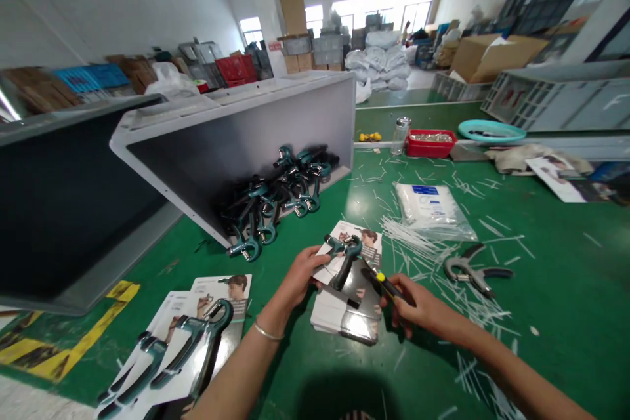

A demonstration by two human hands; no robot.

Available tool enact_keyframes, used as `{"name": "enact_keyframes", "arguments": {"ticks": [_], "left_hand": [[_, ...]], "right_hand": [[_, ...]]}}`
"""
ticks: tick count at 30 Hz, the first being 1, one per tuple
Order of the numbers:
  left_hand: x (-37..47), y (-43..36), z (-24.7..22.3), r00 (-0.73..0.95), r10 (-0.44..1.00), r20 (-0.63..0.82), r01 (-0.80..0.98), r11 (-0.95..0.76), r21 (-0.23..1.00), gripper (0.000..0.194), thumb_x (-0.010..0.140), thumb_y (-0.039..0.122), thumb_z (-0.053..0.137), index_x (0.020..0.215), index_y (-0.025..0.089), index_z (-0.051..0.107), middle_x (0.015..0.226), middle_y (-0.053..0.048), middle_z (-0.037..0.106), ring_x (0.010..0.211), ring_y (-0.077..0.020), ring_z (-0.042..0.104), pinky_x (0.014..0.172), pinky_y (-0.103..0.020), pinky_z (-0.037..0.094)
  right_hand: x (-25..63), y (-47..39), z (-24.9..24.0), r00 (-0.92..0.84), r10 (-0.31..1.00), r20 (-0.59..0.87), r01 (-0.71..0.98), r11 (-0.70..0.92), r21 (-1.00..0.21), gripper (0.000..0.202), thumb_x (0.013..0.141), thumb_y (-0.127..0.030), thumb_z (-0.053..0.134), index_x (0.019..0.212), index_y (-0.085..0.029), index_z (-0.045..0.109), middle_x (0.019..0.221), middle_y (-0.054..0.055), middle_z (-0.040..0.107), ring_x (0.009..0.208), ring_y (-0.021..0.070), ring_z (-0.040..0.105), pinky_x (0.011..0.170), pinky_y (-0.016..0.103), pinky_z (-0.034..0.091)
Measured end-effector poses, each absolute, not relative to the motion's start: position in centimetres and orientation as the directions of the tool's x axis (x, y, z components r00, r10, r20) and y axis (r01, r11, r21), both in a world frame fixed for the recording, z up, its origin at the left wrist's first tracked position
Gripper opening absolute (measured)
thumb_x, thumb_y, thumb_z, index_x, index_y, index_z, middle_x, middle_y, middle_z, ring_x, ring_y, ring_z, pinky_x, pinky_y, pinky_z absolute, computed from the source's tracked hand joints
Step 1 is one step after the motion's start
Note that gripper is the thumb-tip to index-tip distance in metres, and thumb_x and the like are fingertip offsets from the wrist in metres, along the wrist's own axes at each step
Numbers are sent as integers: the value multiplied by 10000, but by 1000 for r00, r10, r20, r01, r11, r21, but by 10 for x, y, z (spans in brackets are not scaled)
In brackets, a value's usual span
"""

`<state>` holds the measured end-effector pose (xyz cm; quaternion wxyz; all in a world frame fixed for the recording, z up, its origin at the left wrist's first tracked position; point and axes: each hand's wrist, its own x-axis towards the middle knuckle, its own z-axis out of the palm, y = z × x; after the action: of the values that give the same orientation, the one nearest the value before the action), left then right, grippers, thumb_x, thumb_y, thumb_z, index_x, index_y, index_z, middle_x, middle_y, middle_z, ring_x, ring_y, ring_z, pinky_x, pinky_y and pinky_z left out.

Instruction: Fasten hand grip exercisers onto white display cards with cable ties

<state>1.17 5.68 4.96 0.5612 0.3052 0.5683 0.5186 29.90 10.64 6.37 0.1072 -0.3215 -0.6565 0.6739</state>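
My left hand (306,274) is closed on the left edge of a printed card, on which a teal and black plier-like tool (346,256) lies. More printed cards (325,315) are stacked under it. Closed around a yellow and black hand tool (388,284), my right hand (406,305) is at the card's right side; the tool's tip reaches the card's edge. At lower left, similar teal tools (194,341) rest on printed cards (241,289). White strips (413,239) lie beside a plastic bag of white material (428,207).
A grey bin (236,105) on its side holds many teal tools (295,177). Another plier-like tool (475,270) lies at right. Farther back are a red tray (430,147), a glass jar (400,136), a turquoise dish (492,131) and a grey crate (566,98).
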Motion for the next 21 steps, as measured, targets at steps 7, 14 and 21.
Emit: {"name": "enact_keyframes", "arguments": {"ticks": [7,14,21], "left_hand": [[25,54,22,-339,906,-254,-200,194,960,481,762,347,713,1165,146,545,890,-20,655,479,-76,538,324,-171,342],[26,52,19,-391,886,-251,-219,176,960,508,790,401,703,1181,141,507,806,-2,632,413,-67,497,285,-169,338],[27,53,16,-392,893,-221,-183,160,970,474,803,368,685,1179,154,489,859,-14,641,463,-86,540,280,-166,361]], "right_hand": [[289,123,55,-750,658,-71,597,627,-500,431,771,-103,541,1194,-182,559,1044,105,672,870,228,643,769,345,498],[278,132,65,-811,573,116,577,817,-7,632,815,-132,529,1439,-144,432,1154,156,605,985,297,512,880,431,395],[276,132,73,-791,599,127,605,796,12,646,845,-169,506,1475,-116,373,1222,170,570,999,300,467,892,428,369]]}}
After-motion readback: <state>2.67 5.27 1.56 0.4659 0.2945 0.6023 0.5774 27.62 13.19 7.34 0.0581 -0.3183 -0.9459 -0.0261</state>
